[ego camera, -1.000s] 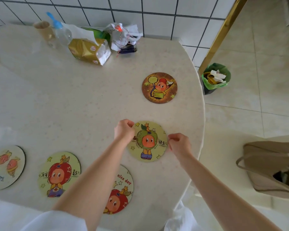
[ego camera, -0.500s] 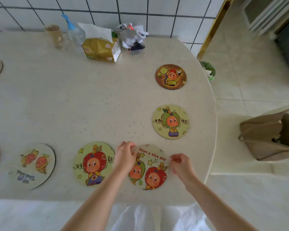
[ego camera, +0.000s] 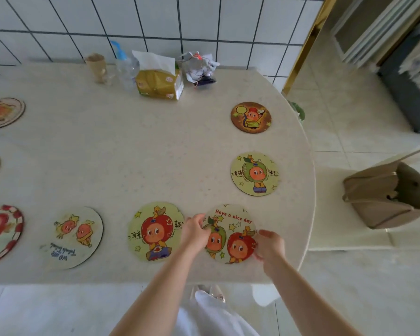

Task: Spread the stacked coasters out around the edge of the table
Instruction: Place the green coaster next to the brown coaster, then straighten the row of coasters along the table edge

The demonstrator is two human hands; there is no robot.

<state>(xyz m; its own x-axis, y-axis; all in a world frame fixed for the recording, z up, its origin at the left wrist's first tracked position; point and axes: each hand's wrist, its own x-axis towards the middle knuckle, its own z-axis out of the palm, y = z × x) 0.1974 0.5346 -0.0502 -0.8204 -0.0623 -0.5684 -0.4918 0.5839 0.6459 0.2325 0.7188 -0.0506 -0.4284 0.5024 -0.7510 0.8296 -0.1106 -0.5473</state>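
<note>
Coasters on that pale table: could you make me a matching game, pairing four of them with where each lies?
Things:
1. dark brown round coaster
2. yellow-green coaster with one green-hooded figure
3. "Have a nice day" coaster
4. red-and-white striped coaster

Places:
A. between both hands at the near edge
B. far left, cut off by the frame
C. right side, farthest back
D. right side, middle

Pairs: 1-C, 2-D, 3-A, 4-B

"Have a nice day" runs in red along the top of the coaster [ego camera: 230, 232] at 5 o'clock on the table. The green-apple coaster [ego camera: 254, 173] at 3 o'clock carries Chinese characters, probably 幸福 and 快乐. The coaster [ego camera: 74, 237] at 7 o'clock has blue handwriting too blurred to read.
</note>
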